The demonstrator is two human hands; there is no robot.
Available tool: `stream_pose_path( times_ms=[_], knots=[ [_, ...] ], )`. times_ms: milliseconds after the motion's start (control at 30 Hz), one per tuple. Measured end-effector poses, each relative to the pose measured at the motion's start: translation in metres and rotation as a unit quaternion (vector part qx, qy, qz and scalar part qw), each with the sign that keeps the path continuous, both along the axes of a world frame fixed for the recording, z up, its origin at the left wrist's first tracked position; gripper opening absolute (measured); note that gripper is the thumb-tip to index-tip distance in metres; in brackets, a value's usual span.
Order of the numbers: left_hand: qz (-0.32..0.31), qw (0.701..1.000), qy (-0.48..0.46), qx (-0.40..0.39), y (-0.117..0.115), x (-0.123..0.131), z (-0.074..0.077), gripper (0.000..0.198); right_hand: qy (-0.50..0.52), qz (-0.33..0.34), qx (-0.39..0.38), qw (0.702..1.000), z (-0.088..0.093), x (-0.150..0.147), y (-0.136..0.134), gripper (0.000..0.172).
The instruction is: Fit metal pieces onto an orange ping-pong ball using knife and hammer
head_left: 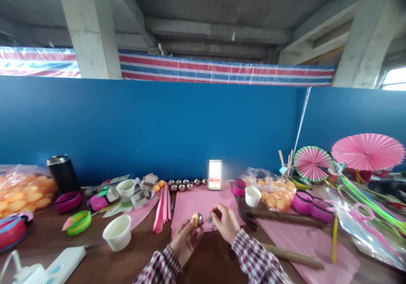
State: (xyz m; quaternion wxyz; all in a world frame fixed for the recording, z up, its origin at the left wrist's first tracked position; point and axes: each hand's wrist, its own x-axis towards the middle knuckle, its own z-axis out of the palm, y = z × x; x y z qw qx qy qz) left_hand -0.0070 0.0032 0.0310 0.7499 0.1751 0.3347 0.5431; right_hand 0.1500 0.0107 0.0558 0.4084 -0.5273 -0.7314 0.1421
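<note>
My left hand (187, 241) holds an orange ball (196, 220), partly covered with shiny silver pieces, between thumb and fingers. Over the pink paper (187, 203), my right hand (226, 222) has its thumb and fingertips pinched together; whatever they hold is too small to make out. Small silver pieces (208, 219) lie just left of those fingertips. Behind the paper stands a row of shiny silver balls (182, 187). Pink paper strips (162, 210) lie left of the sheet.
White cups (117, 233) stand left, and another white cup (253, 197) right. Bagged orange balls (275, 197) sit at the back right. A long wooden handle (285, 217) and another wooden handle (293, 256) lie by my right arm. A blue partition (190, 127) closes the back.
</note>
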Motion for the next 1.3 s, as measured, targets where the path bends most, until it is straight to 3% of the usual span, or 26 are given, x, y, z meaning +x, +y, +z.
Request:
stream_pose_path(
  times_ms=[200,467,1300],
  knots=[
    [0.001,1.0,-0.016,0.005,-0.001,-0.009,-0.013,0.016,0.119,0.059,-0.018,0.991,-0.013,-0.006,-0.005,0.017],
    [-0.009,0.999,-0.032,0.002,0.001,-0.017,-0.019,0.019,0.133,0.057,-0.024,0.989,-0.022,-0.007,-0.012,0.014],
    [-0.018,0.999,-0.029,-0.022,0.001,-0.014,-0.018,0.024,0.169,0.054,-0.045,0.983,-0.02,-0.006,-0.013,0.016]
  ],
)
